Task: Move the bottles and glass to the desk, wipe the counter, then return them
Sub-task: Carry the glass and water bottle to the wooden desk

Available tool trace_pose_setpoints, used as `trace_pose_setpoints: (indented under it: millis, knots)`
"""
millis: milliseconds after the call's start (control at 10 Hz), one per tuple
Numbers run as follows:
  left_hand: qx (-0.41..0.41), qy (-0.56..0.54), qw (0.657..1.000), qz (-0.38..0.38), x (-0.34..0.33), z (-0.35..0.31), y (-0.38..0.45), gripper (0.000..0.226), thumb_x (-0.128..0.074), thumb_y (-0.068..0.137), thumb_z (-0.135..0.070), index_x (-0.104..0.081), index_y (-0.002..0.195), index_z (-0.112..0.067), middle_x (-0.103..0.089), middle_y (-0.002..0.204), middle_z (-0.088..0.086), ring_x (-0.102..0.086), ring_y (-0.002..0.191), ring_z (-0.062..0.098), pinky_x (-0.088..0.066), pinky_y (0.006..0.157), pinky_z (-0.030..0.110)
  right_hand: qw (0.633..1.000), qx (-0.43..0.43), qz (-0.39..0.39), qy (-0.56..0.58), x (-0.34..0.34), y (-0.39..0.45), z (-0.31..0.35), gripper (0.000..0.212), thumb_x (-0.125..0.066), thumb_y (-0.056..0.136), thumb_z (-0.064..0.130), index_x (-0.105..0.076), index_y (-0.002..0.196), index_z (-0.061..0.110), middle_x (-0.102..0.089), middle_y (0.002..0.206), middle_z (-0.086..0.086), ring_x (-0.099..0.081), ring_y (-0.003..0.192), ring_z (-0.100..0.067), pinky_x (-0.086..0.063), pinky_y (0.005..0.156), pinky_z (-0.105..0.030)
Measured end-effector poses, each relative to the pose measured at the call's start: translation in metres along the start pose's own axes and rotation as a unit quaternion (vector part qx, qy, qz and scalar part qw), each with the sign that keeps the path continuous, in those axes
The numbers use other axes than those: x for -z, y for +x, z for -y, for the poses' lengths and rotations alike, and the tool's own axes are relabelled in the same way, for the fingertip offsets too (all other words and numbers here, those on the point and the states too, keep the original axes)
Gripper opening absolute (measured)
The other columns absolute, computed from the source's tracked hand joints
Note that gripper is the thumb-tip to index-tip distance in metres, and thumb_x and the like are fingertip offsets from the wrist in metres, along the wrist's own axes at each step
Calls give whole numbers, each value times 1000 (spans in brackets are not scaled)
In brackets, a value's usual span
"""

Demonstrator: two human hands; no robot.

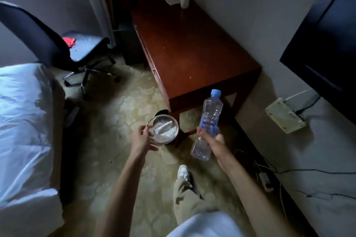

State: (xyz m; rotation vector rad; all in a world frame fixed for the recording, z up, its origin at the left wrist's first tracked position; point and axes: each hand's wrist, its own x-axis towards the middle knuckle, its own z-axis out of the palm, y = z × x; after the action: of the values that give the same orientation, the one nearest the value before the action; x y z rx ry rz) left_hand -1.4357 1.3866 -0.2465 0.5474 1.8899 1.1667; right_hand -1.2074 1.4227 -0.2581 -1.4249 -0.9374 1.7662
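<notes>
The bottle, clear plastic with a blue cap, is held up in the air at about five o'clock from the picture's middle, tilted with its cap toward twelve o'clock; the right hand has its fingers curled round the bottle's middle. At about seven o'clock from the bottle, the left hand pinches the rim of the glass, which holds something white and crumpled that cannot be made out. The desk, dark reddish wood, stands at twelve o'clock beyond both hands, with a white cup at its far end. An office chair stands at ten o'clock.
</notes>
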Motion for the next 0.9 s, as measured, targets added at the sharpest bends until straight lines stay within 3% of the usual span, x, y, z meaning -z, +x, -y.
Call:
trace_pose_setpoints:
  millis: [100, 200, 300, 400, 500, 600, 700, 800, 900]
  knots:
    - [33, 20, 999, 22, -27, -26, 82, 26, -37, 103, -11, -60, 114, -2, -51, 78, 7, -56, 50, 22, -43, 29, 21, 1000, -4, -27, 14, -15, 83, 28, 64, -79, 76, 20, -45, 129, 11, -65, 120, -12, -68, 96, -15, -54, 87, -28]
    - [22, 52, 997, 49, -53, -67, 157, 23, -39, 103, -12, -59, 110, -6, -55, 80, 9, -57, 49, 21, -42, 28, 21, 998, 27, -64, 9, -24, 152, 70, 65, -80, 75, 6, -42, 128, 6, -64, 114, -12, -67, 84, -8, -53, 65, -12]
    - [1, 74, 993, 93, -80, -111, 225, 21, -41, 103, -17, -57, 112, -7, -57, 84, 13, -57, 56, 23, -43, 29, 21, 990, 63, -128, -11, -24, 205, 107, 73, -85, 68, 9, -45, 129, 10, -64, 120, -11, -65, 99, -15, -52, 79, -17]
    - [-29, 127, 983, 129, -114, -135, 297, 24, -55, 96, -31, -61, 108, -10, -66, 95, 16, -65, 66, 29, -55, 40, 32, 979, 79, -185, -18, -25, 253, 123, 76, -87, 64, 6, -45, 128, 11, -64, 117, -7, -65, 102, -18, -53, 78, -15]
    - [-41, 167, 969, 175, -155, -148, 367, 23, -57, 95, -29, -62, 107, -10, -66, 97, 17, -66, 75, 33, -57, 41, 32, 964, 88, -251, -15, -30, 293, 122, 79, -89, 59, 3, -48, 126, 15, -65, 114, -3, -64, 101, -14, -50, 80, -13]
    - [-66, 228, 942, 238, -194, -156, 424, 28, -56, 96, -26, -61, 115, -6, -65, 101, 16, -67, 75, 32, -59, 46, 32, 939, 85, -333, 25, -38, 325, 117, 79, -89, 58, 0, -49, 125, 10, -64, 116, -5, -63, 101, -14, -49, 79, -12]
    - [-74, 289, 903, 309, -223, -168, 471, 27, -54, 94, -11, -58, 120, -2, -66, 108, 20, -69, 80, 37, -60, 52, 38, 905, 69, -416, 66, -55, 344, 115, 76, -89, 57, -2, -52, 124, 2, -64, 118, -10, -64, 101, -12, -51, 88, -20]
    - [-87, 341, 860, 369, -240, -168, 500, 35, -49, 95, -8, -53, 128, 2, -61, 123, 26, -65, 98, 39, -49, 38, 13, 869, 68, -482, 91, -76, 359, 113, 69, -85, 56, -12, -55, 117, -6, -64, 105, -8, -64, 80, 12, -48, 75, -6]
    - [-103, 372, 829, 404, -265, -162, 524, 38, -43, 100, -13, -48, 134, 2, -58, 129, 25, -61, 94, 29, -53, 49, 22, 853, 57, -508, 106, -98, 375, 114, 68, -85, 56, -12, -56, 117, -4, -64, 102, -4, -65, 79, 9, -48, 75, -9]
